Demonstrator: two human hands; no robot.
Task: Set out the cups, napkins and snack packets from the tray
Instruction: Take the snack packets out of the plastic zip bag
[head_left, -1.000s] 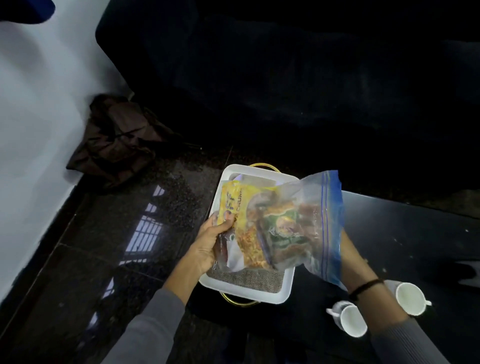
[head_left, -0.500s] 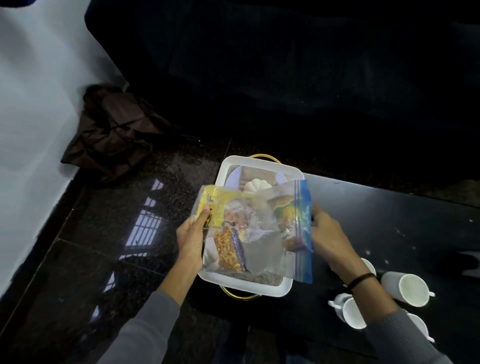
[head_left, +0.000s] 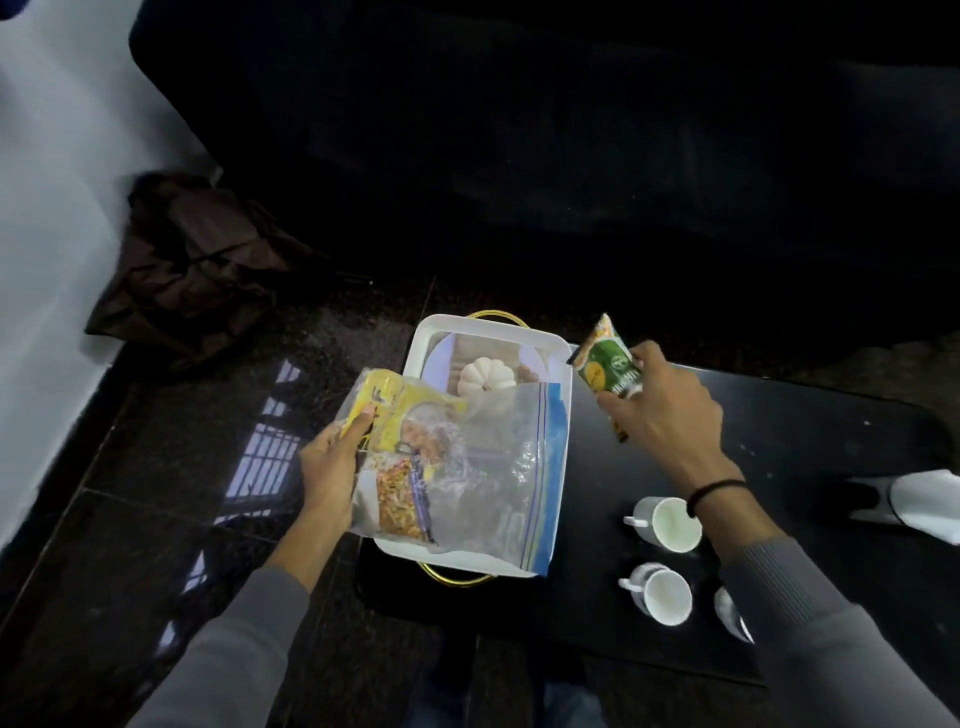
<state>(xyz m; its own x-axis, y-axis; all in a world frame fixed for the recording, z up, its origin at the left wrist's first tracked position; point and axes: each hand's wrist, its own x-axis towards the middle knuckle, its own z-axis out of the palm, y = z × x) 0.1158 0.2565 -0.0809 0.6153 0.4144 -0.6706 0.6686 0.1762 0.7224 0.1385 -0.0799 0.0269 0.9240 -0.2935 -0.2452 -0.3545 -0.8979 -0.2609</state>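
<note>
Snack packets are showing in the head view in two places. One glossy green-and-yellow packet is being pinched in the right hand, raised over the black worktop just right of the tray. A crinkled yellow packet is sitting inside a clear zip bag with a blue seal strip; the left hand is gripping that bag's left edge above the white rectangular tray. A ribbed white pumpkin shape is lying in the tray. Two white handled cups are standing on the worktop.
</note>
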